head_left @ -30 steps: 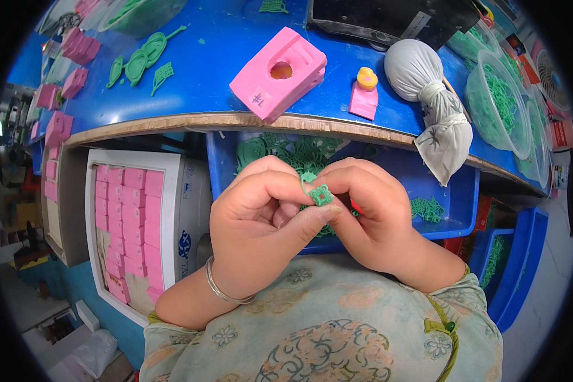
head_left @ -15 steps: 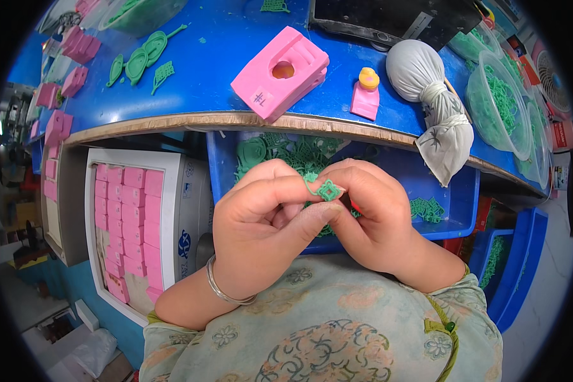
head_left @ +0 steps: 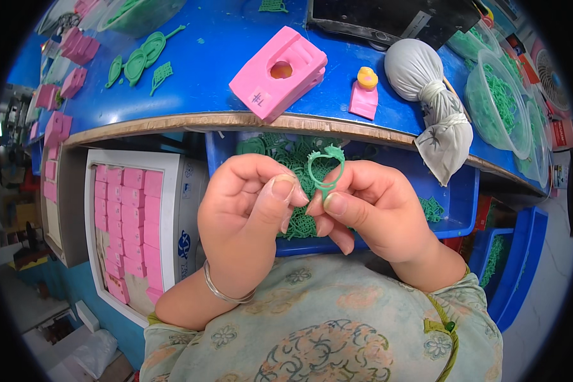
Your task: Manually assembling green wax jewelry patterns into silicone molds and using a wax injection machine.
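A green wax ring (head_left: 325,186) stands upright over the open drawer, its round band seen face on with small ornament at the top. The thumb and fingers of my right hand (head_left: 379,207) pinch it at its lower end. Just left of the ring, my left hand (head_left: 245,200) is closed, thumb against forefinger, apart from the ring. Whatever may be between those fingertips is hidden. Below both hands, the blue drawer (head_left: 468,204) holds a heap of green openwork wax pieces (head_left: 299,223).
On the blue worktop (head_left: 197,76) are a pink mould block (head_left: 261,83), a smaller pink block (head_left: 364,102) with a yellow top, and a tied white cloth bag (head_left: 417,67). Clear bowls (head_left: 500,102) of green wax stand right. Left, a white-rimmed box (head_left: 169,223) holds pink blocks.
My hands have moved apart. The ring, earlier held between both hands with its patterned face showing, is now upright in my right hand alone.
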Action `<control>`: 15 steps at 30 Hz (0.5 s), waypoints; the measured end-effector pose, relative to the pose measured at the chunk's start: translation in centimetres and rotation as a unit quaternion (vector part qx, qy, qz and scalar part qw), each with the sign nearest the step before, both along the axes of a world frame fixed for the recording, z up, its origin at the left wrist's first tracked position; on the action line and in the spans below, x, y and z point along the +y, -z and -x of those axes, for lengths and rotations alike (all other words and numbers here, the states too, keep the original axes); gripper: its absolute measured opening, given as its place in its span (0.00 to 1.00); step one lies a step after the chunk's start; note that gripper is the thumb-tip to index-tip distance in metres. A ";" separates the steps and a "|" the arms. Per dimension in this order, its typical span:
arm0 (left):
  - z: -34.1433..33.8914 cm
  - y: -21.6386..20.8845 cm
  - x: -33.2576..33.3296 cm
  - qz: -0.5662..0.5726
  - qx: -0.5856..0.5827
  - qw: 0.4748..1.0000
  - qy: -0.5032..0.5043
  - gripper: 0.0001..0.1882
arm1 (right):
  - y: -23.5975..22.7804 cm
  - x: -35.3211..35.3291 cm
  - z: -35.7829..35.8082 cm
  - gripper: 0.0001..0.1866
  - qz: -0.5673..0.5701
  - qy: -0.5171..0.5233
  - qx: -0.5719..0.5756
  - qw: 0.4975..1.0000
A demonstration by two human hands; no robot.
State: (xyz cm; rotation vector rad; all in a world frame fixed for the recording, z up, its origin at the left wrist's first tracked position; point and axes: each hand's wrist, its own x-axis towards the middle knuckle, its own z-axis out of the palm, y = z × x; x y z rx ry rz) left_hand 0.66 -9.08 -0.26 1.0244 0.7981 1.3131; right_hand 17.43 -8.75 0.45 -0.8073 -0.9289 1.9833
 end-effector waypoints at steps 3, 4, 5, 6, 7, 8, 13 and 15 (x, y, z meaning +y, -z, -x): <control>0.0 -0.1 0.1 0.046 -0.028 0.998 0.040 0.06 | 0.1 0.0 0.0 0.06 0.004 -0.005 0.031 0.999; -0.2 -0.2 0.1 0.065 -0.059 0.994 0.062 0.06 | 0.1 0.0 0.0 0.06 0.007 -0.009 0.042 0.999; -0.3 -0.3 0.1 0.084 -0.089 0.989 0.084 0.05 | 0.1 0.1 0.0 0.06 0.007 -0.009 0.043 0.999; -0.3 -0.4 0.2 0.085 -0.089 0.989 0.083 0.05 | 0.1 0.2 0.0 0.06 0.017 -0.022 0.038 0.999; -0.2 -0.4 0.3 0.099 -0.096 0.986 0.092 0.05 | 0.1 0.2 0.0 0.06 0.027 -0.035 0.035 0.998; -0.2 -0.5 0.4 0.114 -0.102 0.983 0.100 0.04 | 0.2 0.2 0.1 0.06 0.027 -0.036 0.035 0.998; -0.2 -0.7 0.4 0.113 -0.118 0.983 0.084 0.03 | 0.4 0.2 0.2 0.08 0.041 -0.022 0.074 0.996; -0.3 -0.7 0.5 0.108 -0.122 0.982 0.091 0.03 | 0.4 0.1 0.2 0.07 0.034 -0.012 0.060 0.998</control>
